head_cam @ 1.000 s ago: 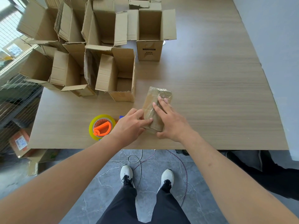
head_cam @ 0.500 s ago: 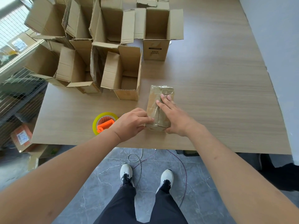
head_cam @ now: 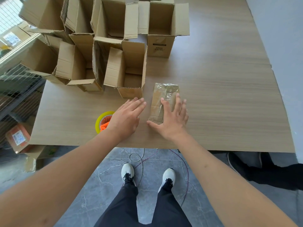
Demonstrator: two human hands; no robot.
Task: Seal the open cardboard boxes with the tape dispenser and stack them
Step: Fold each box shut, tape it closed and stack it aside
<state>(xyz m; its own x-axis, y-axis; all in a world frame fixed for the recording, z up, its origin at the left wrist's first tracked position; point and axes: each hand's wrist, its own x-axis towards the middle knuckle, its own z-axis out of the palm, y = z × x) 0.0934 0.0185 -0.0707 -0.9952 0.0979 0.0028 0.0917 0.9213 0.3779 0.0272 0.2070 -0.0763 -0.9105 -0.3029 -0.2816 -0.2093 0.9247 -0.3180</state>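
Lying flat near the table's (head_cam: 229,95) near edge is the taped-up box (head_cam: 159,102), with the right hand (head_cam: 172,120) spread over it, fingers straight, thumb at its near end. Left hand (head_cam: 127,117) is just beside it, flat and holding nothing, partly covering the yellow-and-orange tape dispenser (head_cam: 103,120). Open boxes (head_cam: 127,69) crowd the far left.

Both bare forearms reach forward, side by side. The left hand (head_cam: 127,117) is held flat, palm down, fingers straight and together. The right hand (head_cam: 173,119) is spread wide, palm down, thumb splayed out towards the left hand, fingers extended forward.
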